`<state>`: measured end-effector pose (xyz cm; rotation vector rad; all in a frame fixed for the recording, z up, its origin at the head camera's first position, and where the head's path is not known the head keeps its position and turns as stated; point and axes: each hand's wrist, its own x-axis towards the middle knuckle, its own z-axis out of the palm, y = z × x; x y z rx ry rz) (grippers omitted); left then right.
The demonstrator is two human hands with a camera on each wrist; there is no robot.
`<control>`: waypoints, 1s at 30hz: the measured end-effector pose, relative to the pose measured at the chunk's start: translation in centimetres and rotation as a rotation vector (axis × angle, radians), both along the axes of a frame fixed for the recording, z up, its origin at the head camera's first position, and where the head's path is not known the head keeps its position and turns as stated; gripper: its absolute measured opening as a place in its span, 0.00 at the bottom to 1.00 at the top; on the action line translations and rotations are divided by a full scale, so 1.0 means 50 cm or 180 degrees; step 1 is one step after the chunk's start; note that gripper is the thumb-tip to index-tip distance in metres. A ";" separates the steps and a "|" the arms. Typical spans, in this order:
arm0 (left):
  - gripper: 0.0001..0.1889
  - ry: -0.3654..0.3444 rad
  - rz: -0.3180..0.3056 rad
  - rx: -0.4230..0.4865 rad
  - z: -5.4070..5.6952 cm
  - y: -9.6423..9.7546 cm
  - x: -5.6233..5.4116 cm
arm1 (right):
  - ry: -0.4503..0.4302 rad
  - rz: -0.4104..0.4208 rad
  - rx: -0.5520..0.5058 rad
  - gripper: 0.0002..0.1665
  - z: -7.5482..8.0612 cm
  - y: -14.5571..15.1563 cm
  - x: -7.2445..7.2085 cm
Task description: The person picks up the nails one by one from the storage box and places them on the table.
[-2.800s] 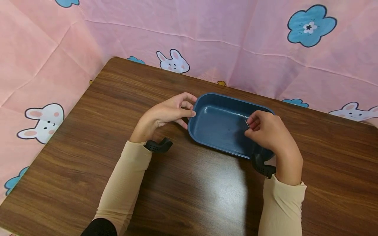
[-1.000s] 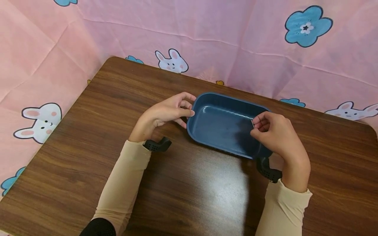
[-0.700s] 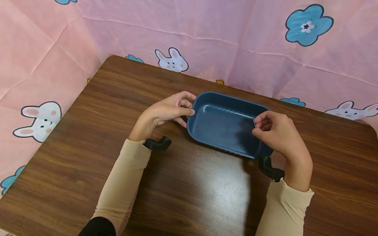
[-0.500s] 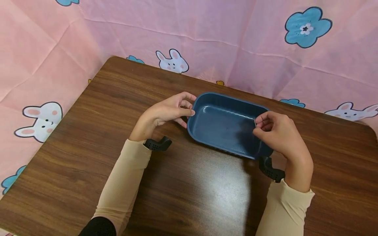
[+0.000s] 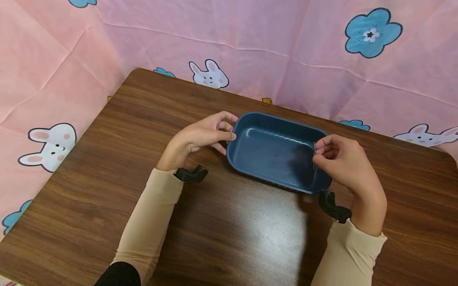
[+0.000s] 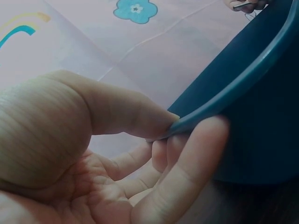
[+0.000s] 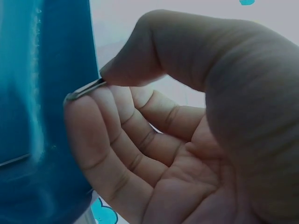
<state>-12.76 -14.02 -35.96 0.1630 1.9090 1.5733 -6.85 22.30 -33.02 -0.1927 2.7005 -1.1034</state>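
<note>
Blue tray (image 5: 275, 153) sits on the wooden table (image 5: 107, 167), between the two hands, long side running left hand to right hand. Empty inside as far as the head view shows.

Left hand (image 5: 200, 137) grips the tray's near-left rim: in the left wrist view the thumb lies on top of the rim (image 6: 224, 109) and the index finger presses up from under it, other fingers curled below. Hand rests beside the tray's short left wall.

Right hand (image 5: 340, 161) is at the tray's right end, just over the rim. Thumb and index finger pinch a thin metal pin (image 5: 314, 155); in the head view it stands nearly upright against the inner right wall. Right wrist view shows the same pin (image 7: 86, 89) as a slim grey sliver clamped between thumb tip and index finger, the blue tray wall directly to the left of it, touching or almost touching; cannot tell which. Remaining fingers curl loosely behind.

Both forearms wear beige sleeves (image 5: 150, 222). Black wrist mounts (image 5: 191, 175) under each wrist, resting on the table.

Beyond the hands: pink cloth (image 5: 250, 43) with white rabbits and blue flowers hangs behind and to the left of the table.
</note>
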 end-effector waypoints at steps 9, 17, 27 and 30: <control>0.29 -0.0021 0.0008 0.0015 -0.003 0.001 -0.002 | -0.0029 -0.0016 -0.0085 0.12 0.001 0.012 -0.002; 0.29 -0.0023 0.0018 0.0022 -0.001 0.002 -0.002 | -0.0037 -0.0091 -0.0201 0.13 -0.002 0.025 -0.001; 0.29 -0.0005 0.0016 0.0016 -0.002 0.002 -0.003 | -0.0002 -0.0138 -0.0296 0.13 -0.005 0.042 0.004; 0.29 -0.0007 0.0019 0.0016 -0.004 0.002 -0.004 | 0.0015 -0.0173 -0.0312 0.13 -0.007 0.046 0.005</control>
